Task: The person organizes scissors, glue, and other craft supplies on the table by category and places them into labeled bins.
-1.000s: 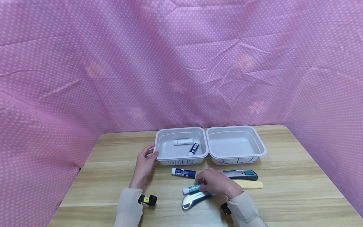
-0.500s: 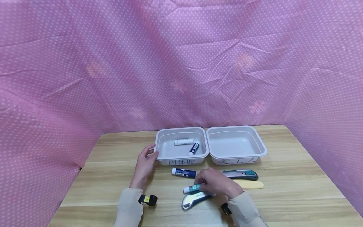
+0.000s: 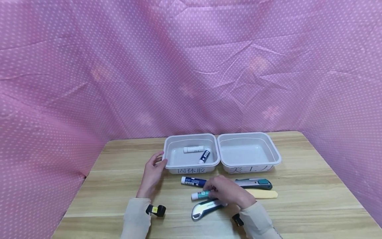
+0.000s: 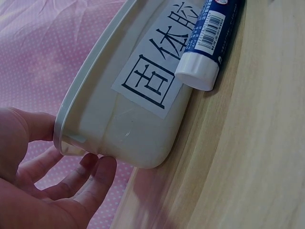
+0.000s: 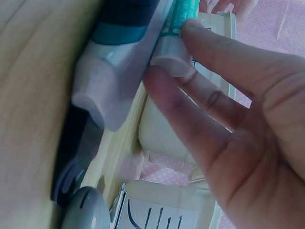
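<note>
My left hand [image 3: 153, 172] holds the left corner of a white plastic bin [image 3: 170, 166]. In the left wrist view, the thumb lies at its rim and the fingers bend beneath. My right hand [image 3: 228, 192] pinches a green glue stick [image 3: 199, 195] with a white cap by one end. The right wrist view shows thumb and fingertips around that end of the glue stick [image 5: 178, 21]. Just in front lies a silver-and-black utility knife [image 3: 206, 209], partly covered by the right hand. A dark blue glue stick [image 3: 192, 181] lies behind, close to the bin.
Inside the left bin lie a white glue stick [image 3: 194, 149] and a blue one [image 3: 204, 156]. A second white bin [image 3: 250, 165] stands right beside it. Right of my right hand lie a green-and-grey utility knife [image 3: 256, 183] and a yellow-handled one [image 3: 264, 194]. Pink cloth [image 3: 191, 83] hangs behind.
The green glue stick has shifted slightly back and left, away from the silver utility knife, in my right hand's fingers. My left hand stays at the bin.
</note>
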A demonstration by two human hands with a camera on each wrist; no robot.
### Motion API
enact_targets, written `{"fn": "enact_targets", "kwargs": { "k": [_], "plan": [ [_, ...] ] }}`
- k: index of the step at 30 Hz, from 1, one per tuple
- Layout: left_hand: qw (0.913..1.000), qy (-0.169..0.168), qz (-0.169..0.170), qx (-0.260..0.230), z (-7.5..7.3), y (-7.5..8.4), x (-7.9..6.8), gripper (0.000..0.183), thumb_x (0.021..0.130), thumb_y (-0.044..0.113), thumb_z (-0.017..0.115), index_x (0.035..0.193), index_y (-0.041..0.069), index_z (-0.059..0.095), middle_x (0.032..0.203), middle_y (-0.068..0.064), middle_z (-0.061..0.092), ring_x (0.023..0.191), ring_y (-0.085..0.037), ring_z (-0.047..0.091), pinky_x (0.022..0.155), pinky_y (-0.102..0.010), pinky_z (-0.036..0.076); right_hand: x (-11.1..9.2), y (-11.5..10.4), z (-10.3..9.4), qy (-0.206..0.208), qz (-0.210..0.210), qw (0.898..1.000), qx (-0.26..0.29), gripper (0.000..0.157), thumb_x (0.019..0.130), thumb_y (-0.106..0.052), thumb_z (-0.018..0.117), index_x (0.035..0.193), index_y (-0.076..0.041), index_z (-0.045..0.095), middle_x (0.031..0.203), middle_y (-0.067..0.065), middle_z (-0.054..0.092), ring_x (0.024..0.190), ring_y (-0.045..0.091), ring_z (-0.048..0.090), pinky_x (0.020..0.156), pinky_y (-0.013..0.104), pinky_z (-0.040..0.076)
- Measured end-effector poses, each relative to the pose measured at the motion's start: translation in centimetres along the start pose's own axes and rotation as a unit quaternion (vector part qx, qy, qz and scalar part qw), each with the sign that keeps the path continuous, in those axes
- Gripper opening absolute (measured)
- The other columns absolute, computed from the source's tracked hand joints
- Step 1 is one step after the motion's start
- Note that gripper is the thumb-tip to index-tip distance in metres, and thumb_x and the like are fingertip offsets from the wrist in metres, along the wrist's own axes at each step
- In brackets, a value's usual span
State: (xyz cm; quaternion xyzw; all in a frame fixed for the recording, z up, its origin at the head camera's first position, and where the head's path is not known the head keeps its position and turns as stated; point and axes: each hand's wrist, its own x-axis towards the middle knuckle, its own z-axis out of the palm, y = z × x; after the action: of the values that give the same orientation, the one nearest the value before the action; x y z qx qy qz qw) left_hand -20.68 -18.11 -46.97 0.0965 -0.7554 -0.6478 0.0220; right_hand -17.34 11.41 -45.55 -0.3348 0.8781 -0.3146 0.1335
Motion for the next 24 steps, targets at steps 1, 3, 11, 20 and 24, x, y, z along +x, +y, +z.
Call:
{"fn": "enact_targets", "kwargs": {
  "k": [1,3,11,20,24],
  "plan": [
    [1.0,0.0,0.0,0.001,0.01,0.01,-0.02,0.045,0.104,0.015,0.057,0.148,0.013,0.049,0.143,-0.021,0.052,0.127,-0.038,0.057,0.108,-0.05,0.052,0.02,0.03,0.0,0.003,-0.004,1.0,0.0,0.016,0.089,-0.007,0.075,0.102,-0.015,0.078,0.097,-0.006,0.075,0.085,0.001,0.064,0.081,0.024,0.057],
    [1.0,0.001,0.001,0.003,0.03,0.05,-0.08,0.045,0.104,0.015,0.057,0.148,0.013,0.05,0.143,-0.021,0.053,0.127,-0.038,0.058,0.108,-0.05,0.052,0.06,0.09,-0.02,0.008,-0.011,1.0,-0.001,0.017,0.089,-0.006,0.074,0.104,-0.014,0.078,0.099,-0.005,0.076,0.088,0.004,0.066,0.083,0.025,0.058],
    [0.9999,0.002,0.011,0.001,0.09,-0.05,-0.22,0.046,0.103,0.014,0.058,0.148,0.009,0.05,0.141,-0.024,0.053,0.126,-0.041,0.058,0.108,-0.052,0.052,0.06,0.19,-0.17,0.03,-0.032,0.999,-0.027,0.02,0.091,-0.007,0.073,0.111,-0.011,0.077,0.107,-0.001,0.075,0.098,0.01,0.066,0.089,0.031,0.058],
    [0.9999,0.009,0.013,-0.002,0.26,-0.13,-0.1,0.045,0.103,0.013,0.058,0.148,0.009,0.05,0.138,-0.023,0.055,0.124,-0.04,0.06,0.104,-0.051,0.055,0.15,-0.01,-0.42,0.068,-0.026,0.997,-0.019,0.02,0.092,-0.009,0.074,0.111,-0.012,0.077,0.103,-0.004,0.073,0.092,0.007,0.065,0.083,0.026,0.058],
    [0.9999,0.006,0.014,-0.005,0.24,-0.16,-0.09,0.046,0.103,0.013,0.058,0.148,0.009,0.049,0.138,-0.024,0.055,0.125,-0.041,0.059,0.105,-0.051,0.054,0.22,0.0,-0.62,0.083,-0.031,0.996,-0.007,0.021,0.092,-0.011,0.074,0.112,-0.016,0.076,0.106,-0.006,0.072,0.092,0.006,0.065,0.082,0.025,0.059]
  ]
}}
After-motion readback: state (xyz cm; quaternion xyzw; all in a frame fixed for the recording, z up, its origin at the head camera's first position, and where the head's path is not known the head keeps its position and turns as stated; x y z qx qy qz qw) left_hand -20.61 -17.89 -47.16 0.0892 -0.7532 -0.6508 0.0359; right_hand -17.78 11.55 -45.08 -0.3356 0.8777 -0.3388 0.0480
